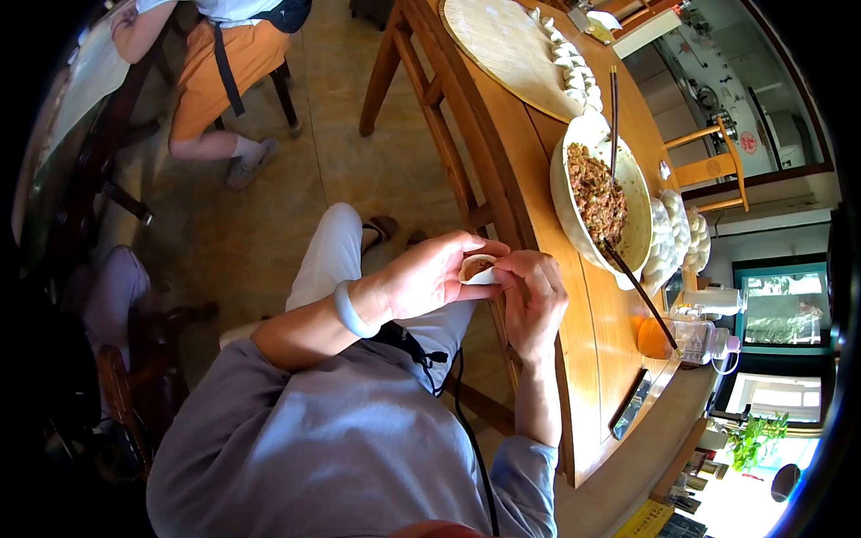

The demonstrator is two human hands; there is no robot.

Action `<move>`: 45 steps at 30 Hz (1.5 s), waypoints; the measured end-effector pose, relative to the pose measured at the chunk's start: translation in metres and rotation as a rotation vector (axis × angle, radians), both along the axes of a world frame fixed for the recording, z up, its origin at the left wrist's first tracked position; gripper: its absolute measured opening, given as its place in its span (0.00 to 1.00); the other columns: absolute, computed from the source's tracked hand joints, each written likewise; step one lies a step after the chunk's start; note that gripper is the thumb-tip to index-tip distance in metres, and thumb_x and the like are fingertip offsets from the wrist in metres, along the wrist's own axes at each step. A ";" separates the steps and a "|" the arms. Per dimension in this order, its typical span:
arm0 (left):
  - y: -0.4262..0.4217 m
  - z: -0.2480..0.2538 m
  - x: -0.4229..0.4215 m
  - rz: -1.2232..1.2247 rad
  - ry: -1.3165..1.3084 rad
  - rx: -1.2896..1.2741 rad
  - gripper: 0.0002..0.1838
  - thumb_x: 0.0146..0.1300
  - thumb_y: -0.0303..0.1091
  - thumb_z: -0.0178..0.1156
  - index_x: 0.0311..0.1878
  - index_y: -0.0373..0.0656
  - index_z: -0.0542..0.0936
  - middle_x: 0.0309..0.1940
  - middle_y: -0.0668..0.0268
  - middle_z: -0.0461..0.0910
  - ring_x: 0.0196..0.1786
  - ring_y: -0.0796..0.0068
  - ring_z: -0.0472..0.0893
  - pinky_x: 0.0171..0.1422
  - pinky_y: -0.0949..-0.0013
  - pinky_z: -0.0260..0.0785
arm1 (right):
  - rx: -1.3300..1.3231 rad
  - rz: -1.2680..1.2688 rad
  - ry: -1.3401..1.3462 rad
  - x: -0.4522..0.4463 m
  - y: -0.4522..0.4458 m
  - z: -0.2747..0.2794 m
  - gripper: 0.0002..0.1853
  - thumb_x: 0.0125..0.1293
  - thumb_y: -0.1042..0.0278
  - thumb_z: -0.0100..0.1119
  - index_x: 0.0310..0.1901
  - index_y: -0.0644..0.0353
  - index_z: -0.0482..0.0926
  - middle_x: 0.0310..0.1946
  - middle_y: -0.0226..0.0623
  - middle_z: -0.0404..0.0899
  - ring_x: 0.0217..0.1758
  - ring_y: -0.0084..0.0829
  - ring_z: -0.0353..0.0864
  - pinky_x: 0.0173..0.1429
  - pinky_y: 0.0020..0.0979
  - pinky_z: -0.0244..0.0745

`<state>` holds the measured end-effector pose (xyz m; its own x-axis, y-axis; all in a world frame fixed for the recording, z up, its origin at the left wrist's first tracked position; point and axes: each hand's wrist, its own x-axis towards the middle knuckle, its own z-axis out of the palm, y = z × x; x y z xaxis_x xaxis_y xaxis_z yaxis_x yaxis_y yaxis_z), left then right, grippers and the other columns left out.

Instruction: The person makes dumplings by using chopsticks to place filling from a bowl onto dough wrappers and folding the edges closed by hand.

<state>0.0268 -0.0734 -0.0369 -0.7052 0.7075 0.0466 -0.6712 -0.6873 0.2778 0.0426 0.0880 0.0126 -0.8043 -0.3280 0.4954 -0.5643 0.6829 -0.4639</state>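
Over my lap, beside the table edge, my left hand (426, 276) holds a small round dough wrapper (478, 270) with brown filling on it. A pale bracelet circles that wrist. My right hand (535, 291) pinches the wrapper's right edge with thumb and fingers. On the table to the right, a large white bowl (639, 233) holds minced filling (596, 197). Two dark chopsticks (641, 291) rest in the bowl, pointing in different directions. A round board (493, 45) beyond the bowl carries a row of folded dumplings (574, 67) along its right side.
Behind the bowl are plastic bags (668, 235) of pale round items. A jug of orange liquid (659, 339) and a phone (630, 403) are on the wooden table (587, 359). Another person in orange shorts (220, 81) sits at upper left. A wooden chair (708, 166) stands beyond the table.
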 end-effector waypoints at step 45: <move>0.006 -0.004 -0.004 -0.034 -0.055 -0.037 0.17 0.69 0.40 0.41 0.50 0.38 0.70 0.47 0.64 0.74 0.48 0.74 0.75 0.62 0.65 0.66 | 0.021 0.107 -0.107 -0.011 0.004 0.001 0.11 0.47 0.74 0.66 0.35 0.59 0.82 0.36 0.31 0.80 0.43 0.33 0.75 0.55 0.39 0.65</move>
